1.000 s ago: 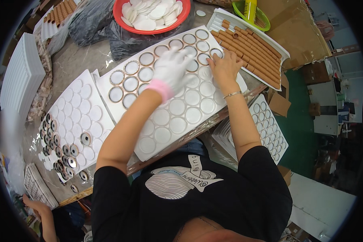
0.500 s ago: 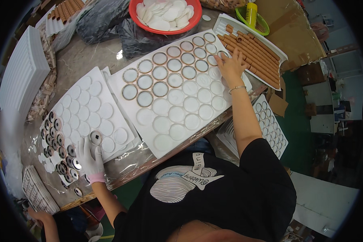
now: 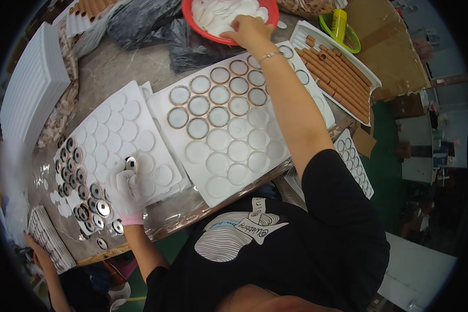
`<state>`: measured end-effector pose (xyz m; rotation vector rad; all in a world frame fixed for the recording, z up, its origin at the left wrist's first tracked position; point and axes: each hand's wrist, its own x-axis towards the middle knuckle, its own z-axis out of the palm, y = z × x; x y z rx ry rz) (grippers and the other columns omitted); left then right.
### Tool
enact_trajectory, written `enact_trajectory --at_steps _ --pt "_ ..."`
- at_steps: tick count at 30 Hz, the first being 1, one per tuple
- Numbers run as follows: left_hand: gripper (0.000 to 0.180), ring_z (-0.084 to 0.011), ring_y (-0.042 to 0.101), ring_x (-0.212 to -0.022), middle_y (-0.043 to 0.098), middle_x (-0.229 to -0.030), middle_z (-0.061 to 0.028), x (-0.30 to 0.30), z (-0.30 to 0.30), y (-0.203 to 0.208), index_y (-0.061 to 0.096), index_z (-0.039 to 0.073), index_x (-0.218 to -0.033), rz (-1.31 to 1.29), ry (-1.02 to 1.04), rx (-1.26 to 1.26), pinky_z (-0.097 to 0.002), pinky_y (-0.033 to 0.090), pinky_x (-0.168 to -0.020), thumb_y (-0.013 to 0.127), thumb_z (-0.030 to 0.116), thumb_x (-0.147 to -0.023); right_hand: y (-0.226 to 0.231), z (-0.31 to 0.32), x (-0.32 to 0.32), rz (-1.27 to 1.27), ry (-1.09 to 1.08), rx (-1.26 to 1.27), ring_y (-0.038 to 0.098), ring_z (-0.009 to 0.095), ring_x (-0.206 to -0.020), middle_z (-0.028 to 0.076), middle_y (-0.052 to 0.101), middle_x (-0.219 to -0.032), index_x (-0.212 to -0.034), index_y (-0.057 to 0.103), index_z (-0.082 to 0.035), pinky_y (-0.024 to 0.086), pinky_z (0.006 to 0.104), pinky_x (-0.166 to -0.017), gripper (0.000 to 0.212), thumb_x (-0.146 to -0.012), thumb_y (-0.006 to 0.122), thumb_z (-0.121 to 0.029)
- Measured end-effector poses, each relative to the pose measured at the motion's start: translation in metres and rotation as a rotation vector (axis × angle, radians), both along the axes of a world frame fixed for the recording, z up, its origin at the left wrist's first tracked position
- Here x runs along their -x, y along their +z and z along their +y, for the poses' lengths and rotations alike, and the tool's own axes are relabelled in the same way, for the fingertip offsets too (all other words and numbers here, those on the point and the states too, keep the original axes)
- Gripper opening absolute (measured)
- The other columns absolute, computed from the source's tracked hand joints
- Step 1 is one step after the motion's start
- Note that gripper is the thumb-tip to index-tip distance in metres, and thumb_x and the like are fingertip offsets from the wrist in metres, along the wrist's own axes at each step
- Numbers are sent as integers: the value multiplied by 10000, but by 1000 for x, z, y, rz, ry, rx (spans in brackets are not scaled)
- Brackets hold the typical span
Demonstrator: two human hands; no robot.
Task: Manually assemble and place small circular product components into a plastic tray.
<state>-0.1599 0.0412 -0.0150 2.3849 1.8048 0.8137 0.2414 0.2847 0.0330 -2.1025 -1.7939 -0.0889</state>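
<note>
My left hand (image 3: 124, 195) wears a white glove with a pink cuff. Its fingers are closed on a round cap with a dark square centre (image 3: 132, 164), held tilted above the left white sheet (image 3: 164, 195). Bare and wearing a bracelet, my right hand (image 3: 252, 34) reaches over the front of a red bowl (image 3: 189, 20) piled with white discs (image 3: 221, 14). Its thumb and fingers curl around one disc at the edge of the pile. Below that forearm lies a larger white board (image 3: 164, 106) with rows of round recesses; several far ones carry brown-rimmed rings (image 3: 219, 94).
Several dark-centred caps (image 3: 81, 177) cluster at the table's left. Brown tubes (image 3: 343, 80) fill a white tray at the right, near a green basket (image 3: 354, 42). Black plastic bags (image 3: 184, 47) lie behind the boards. Another person's arm (image 3: 46, 265) shows at lower left.
My right hand has left the far right part of the board and moved left and away to the bowl's discs. My left hand has tilted the cap and curled its fingers in more.
</note>
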Motion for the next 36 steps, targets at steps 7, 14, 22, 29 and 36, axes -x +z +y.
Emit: enact_trajectory --at_steps 7,14,22,29,36 --pt "204 -309 586 -1054 648 -1089 -73 -177 67 40 598 91 -937 -198 -657 -52 -411 456 -910 665 30 -754 -1 -9 -25 130 78 -93 656 211 -763 4 718 -791 -824 762 -187 367 456 -782 150 -800 749 -334" --pt "86 -235 604 -943 652 -923 -42 -373 130 2 623 121 -858 -74 -947 -311 -378 467 -870 586 113 -781 23 -104 -152 453 -22 -352 644 186 -667 36 705 -746 -874 775 -129 453 350 -701 226 -798 740 -339" --pt "160 -269 607 -994 659 -924 -69 -413 133 -20 661 108 -961 2 -1006 107 -391 485 -869 583 66 -828 -42 -196 -217 567 -222 -151 611 123 -605 29 694 -685 -867 767 -97 483 284 -619 204 -760 788 -269" --pt "275 -329 567 -1100 630 -1171 -126 -312 127 11 648 75 -1107 -352 -860 13 -405 456 -946 630 63 -832 -49 -190 -167 301 -208 130 662 193 -747 8 710 -763 -806 756 -138 429 377 -775 184 -711 816 -284" --pt "543 -365 440 -1310 499 -1383 -205 28 139 -9 530 40 -1324 307 224 -134 -431 356 -1090 673 264 -851 -66 -203 -138 -204 -59 -86 584 183 -987 -28 699 -1066 -895 757 -196 372 478 -852 179 -753 769 -305"
